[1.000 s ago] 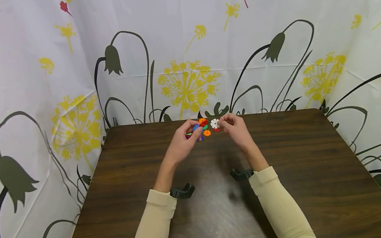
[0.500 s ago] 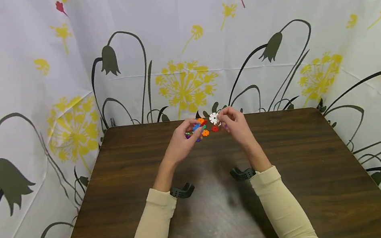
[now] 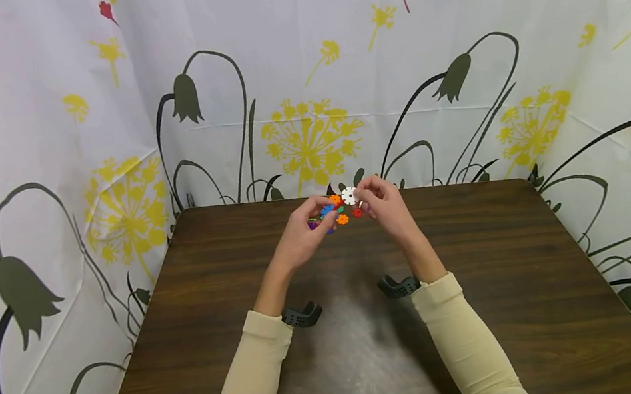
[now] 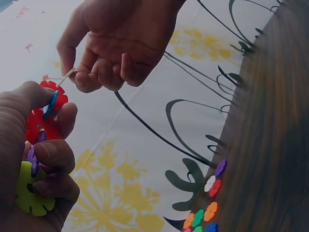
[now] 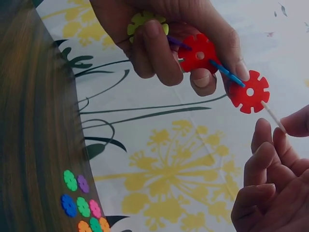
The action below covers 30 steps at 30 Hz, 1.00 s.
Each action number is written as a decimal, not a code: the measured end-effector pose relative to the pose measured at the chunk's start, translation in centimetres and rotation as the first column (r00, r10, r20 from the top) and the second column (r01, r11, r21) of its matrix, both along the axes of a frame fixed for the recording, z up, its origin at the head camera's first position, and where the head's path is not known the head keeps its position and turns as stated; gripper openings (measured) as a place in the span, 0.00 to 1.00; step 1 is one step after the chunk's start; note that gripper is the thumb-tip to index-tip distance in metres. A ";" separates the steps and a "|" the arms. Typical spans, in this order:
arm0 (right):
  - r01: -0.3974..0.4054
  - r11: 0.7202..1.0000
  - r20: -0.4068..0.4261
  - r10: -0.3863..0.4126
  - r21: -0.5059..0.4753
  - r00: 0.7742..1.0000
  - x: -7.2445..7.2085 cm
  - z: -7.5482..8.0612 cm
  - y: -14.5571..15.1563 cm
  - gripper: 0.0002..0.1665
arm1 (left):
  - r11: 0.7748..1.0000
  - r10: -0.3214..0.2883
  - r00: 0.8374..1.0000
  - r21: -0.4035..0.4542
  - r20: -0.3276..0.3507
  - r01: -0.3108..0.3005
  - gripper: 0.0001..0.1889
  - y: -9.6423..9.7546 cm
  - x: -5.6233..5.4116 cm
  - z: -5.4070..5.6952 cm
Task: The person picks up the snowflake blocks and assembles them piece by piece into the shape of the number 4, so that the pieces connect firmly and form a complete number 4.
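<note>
Right hand (image 3: 386, 207) higher and further left than 1.0 s ago | white round notched plastic disc (image 3: 348, 196): was apart, now touches red round notched plastic end disc (image 5: 250, 99) | loose red flower-shaped plastic piece (image 3: 357, 212): previously part-covered, now shows more

Can read no words, labels, brands, numbers or signs: none on joined discs (image 5: 194, 62) I grip, white disc (image 3: 347, 200) I pinch, loose discs (image 5: 83, 207) on table (image 3: 339, 362), black wrist bands (image 3: 302, 318) I wear, flower-patterned cloth (image 3: 395, 71).
</note>
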State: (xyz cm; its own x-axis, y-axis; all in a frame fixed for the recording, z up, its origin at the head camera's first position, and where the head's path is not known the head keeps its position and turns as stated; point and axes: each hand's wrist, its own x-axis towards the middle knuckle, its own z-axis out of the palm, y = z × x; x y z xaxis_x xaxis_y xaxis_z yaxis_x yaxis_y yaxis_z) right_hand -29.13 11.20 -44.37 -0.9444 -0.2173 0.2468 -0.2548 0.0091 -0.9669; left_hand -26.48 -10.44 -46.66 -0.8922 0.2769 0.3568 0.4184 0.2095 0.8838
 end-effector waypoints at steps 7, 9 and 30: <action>-0.053 0.997 -0.057 0.057 0.062 0.997 0.2 -0.2 -0.1 0.19 | 0.999 -0.018 1.000 -0.042 0.000 0.018 0.13 0.2 0.2 0.4; -0.074 0.995 -0.085 0.080 0.072 0.993 0.2 0.1 -0.2 0.22 | 0.998 -0.028 1.000 -0.060 0.002 0.028 0.14 0.4 0.4 0.9; -0.192 0.964 -0.226 0.231 0.184 0.946 0.9 0.3 -0.6 0.27 | 0.985 -0.127 0.991 -0.110 0.036 0.130 0.09 0.1 1.6 3.2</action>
